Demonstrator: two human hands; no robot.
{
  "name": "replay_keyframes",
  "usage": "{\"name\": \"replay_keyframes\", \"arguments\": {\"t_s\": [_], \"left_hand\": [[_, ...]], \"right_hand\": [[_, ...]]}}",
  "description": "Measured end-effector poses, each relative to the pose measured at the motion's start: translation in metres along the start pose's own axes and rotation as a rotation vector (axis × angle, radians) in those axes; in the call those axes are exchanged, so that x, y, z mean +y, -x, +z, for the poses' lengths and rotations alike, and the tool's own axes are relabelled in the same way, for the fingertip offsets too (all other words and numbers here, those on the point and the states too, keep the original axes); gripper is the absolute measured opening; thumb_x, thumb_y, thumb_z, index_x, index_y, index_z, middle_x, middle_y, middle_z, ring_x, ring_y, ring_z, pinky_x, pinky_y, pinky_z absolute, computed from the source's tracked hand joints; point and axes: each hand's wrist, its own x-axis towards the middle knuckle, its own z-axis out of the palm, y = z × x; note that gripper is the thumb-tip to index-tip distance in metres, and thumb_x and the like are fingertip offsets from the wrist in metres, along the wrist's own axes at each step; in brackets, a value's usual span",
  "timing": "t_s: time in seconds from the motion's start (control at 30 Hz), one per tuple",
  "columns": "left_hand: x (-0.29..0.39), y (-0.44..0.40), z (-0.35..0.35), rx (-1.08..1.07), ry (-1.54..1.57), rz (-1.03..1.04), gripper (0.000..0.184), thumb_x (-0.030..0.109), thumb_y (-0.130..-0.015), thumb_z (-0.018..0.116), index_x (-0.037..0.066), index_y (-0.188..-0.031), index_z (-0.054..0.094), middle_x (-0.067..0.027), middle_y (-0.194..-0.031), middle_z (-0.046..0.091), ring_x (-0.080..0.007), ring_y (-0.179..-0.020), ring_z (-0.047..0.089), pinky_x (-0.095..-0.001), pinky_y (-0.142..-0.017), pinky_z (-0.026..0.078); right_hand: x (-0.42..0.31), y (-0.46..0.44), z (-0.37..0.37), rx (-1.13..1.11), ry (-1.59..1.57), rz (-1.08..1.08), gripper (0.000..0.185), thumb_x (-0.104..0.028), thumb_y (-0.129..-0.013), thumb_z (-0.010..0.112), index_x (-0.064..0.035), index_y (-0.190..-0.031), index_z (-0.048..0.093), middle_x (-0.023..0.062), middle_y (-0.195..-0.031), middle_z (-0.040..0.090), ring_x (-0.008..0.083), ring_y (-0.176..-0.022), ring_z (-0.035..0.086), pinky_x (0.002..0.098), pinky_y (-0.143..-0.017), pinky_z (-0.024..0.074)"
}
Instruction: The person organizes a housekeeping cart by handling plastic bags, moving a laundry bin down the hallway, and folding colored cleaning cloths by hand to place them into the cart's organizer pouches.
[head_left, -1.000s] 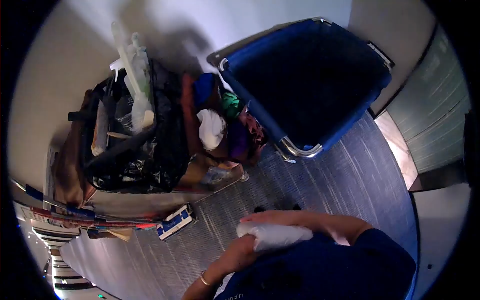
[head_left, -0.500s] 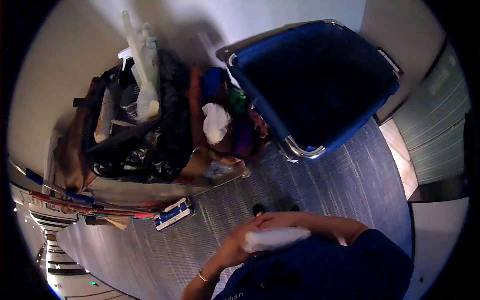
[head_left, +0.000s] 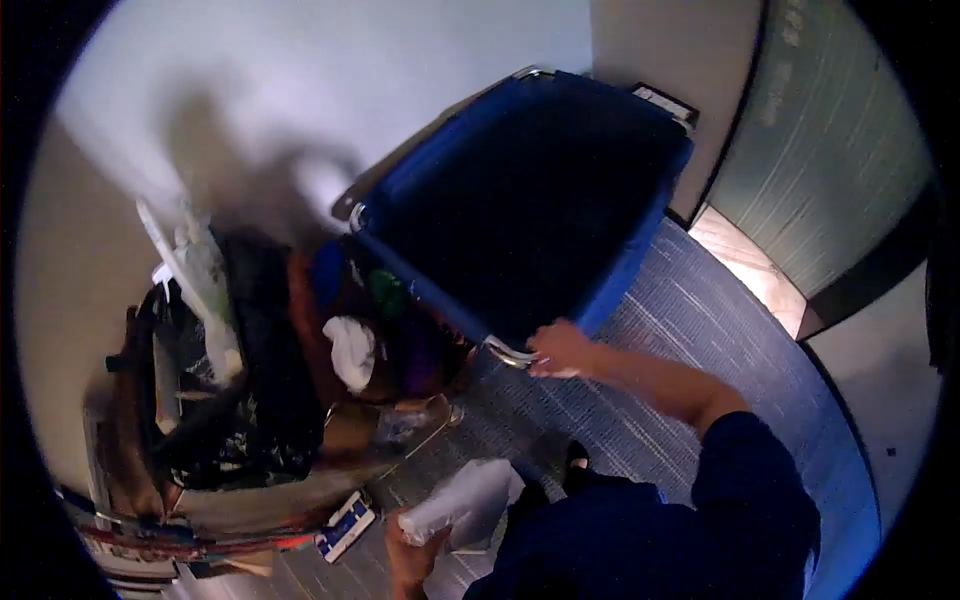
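Observation:
My right hand (head_left: 562, 350) is closed around the chrome corner rail (head_left: 508, 352) of a large blue fabric laundry cart (head_left: 612, 292), at its near corner. The inside of the cart is too dark to make out. Low in the view, my left hand (head_left: 415, 550) grips a white, soft-looking bundle (head_left: 468, 500) against the front of my body. Whether the bundle is cloth or plastic I cannot tell.
At left stands a cleaning cart with a black bag (head_left: 275, 400), spray bottle and brushes. Beside it hang coloured cloths and a white cloth (head_left: 350, 355). Long handles and a blue-white mop head (head_left: 345, 525) lie below. A glass panel (head_left: 840, 150) is at right.
My hands were together at the white bundle. The right one has reached forward to the cart's corner, while the left has moved down and left with the bundle. The view has shifted.

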Motion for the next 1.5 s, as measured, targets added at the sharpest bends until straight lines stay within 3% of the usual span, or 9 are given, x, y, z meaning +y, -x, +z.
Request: {"name": "replay_keyframes", "arguments": {"t_s": [0.2,0.33,0.43,0.5,0.6,0.83,1.03,1.13,1.5], "left_hand": [[-0.013,-0.012,0.001,-0.093,-0.036,0.119,0.053,0.014,-0.055,0.082,0.002,-0.094,0.049,-0.0119,-0.086,0.061,-0.0183,-0.078,0.058,-0.031,-0.069,0.047],[0.023,0.018,0.015,0.118,-0.217,0.16,0.047,0.004,-0.061,0.077,0.002,-0.097,0.046,-0.0077,-0.086,0.057,-0.0149,-0.079,0.055,-0.0302,-0.067,0.047],[0.006,0.03,0.002,0.134,-0.199,0.234,0.047,0.003,-0.062,0.077,0.003,-0.098,0.046,-0.0068,-0.086,0.056,-0.0146,-0.079,0.055,-0.0302,-0.067,0.047],[0.02,0.043,-0.012,0.063,0.003,0.077,0.047,0.004,-0.062,0.078,0.003,-0.097,0.046,-0.0067,-0.086,0.056,-0.0153,-0.079,0.055,-0.0308,-0.068,0.047],[0.01,0.054,-0.001,0.232,-0.338,0.046,0.045,0.004,-0.062,0.077,0.003,-0.096,0.046,-0.0065,-0.084,0.057,-0.0167,-0.078,0.055,-0.0315,-0.07,0.047],[-0.1,0.05,-0.024,0.033,-0.255,0.361,0.061,0.012,-0.083,0.059,0.001,-0.134,0.026,-0.0189,-0.125,0.044,-0.0284,-0.097,0.056,-0.0415,-0.089,0.038],[-0.124,0.023,0.002,-0.1,-0.404,0.324,0.026,0.024,-0.087,0.053,0.007,-0.105,0.06,-0.0186,-0.132,0.038,-0.033,-0.109,0.049,-0.0386,-0.089,0.039],[-0.048,-0.012,0.009,-0.028,0.05,0.087,0.045,0.004,-0.063,0.076,0.003,-0.096,0.046,-0.0072,-0.088,0.057,-0.0177,-0.081,0.055,-0.0316,-0.07,0.047],[-0.059,-0.021,-0.024,0.023,0.133,-0.035,0.053,0.008,-0.054,0.082,0.002,-0.094,0.048,-0.0079,-0.086,0.059,-0.0145,-0.078,0.055,-0.0303,-0.068,0.046]], "right_hand": [[0.032,0.005,0.005,0.308,0.093,-0.206,0.054,-0.03,-0.061,0.069,-0.0084,-0.108,0.054,0.0119,-0.091,0.055,0.0295,-0.087,0.055,0.0411,-0.076,0.0418],[0.155,0.032,-0.007,0.524,0.446,0.163,0.049,-0.016,-0.059,0.067,-0.0112,-0.105,0.054,0.0131,-0.104,0.054,0.0292,-0.101,0.051,0.0452,-0.088,0.0374],[0.156,0.023,-0.036,0.48,0.538,0.2,0.041,-0.014,-0.058,0.066,-0.0113,-0.098,0.058,0.0114,-0.102,0.058,0.0281,-0.101,0.053,0.0464,-0.091,0.0354],[0.145,0.011,-0.039,0.087,0.456,0.269,0.043,-0.013,-0.051,0.071,-0.0113,-0.092,0.061,0.0093,-0.095,0.061,0.0254,-0.1,0.053,0.0404,-0.089,0.0358],[0.143,0.002,-0.031,0.071,0.443,0.283,0.041,-0.014,-0.048,0.07,-0.0117,-0.088,0.062,0.0099,-0.093,0.062,0.0256,-0.098,0.054,0.039,-0.089,0.0358],[0.083,0.008,-0.026,0.023,0.423,0.199,0.037,-0.019,-0.052,0.065,-0.0105,-0.088,0.062,0.0106,-0.084,0.063,0.0259,-0.088,0.059,0.0384,-0.084,0.0379],[0.04,0.02,-0.004,-0.015,0.365,0.14,0.033,-0.02,-0.052,0.064,-0.0082,-0.083,0.061,0.01,-0.079,0.063,0.0245,-0.081,0.059,0.036,-0.078,0.0385],[0.025,0.03,0.007,0.04,0.312,0.131,0.033,-0.02,-0.052,0.065,-0.008,-0.083,0.061,0.01,-0.078,0.063,0.0238,-0.081,0.059,0.0356,-0.078,0.0386],[0.074,0.043,0.001,0.023,0.391,0.066,0.031,-0.017,-0.054,0.069,-0.0119,-0.084,0.06,0.0092,-0.08,0.062,0.0255,-0.088,0.057,0.0425,-0.082,0.0386]]}}
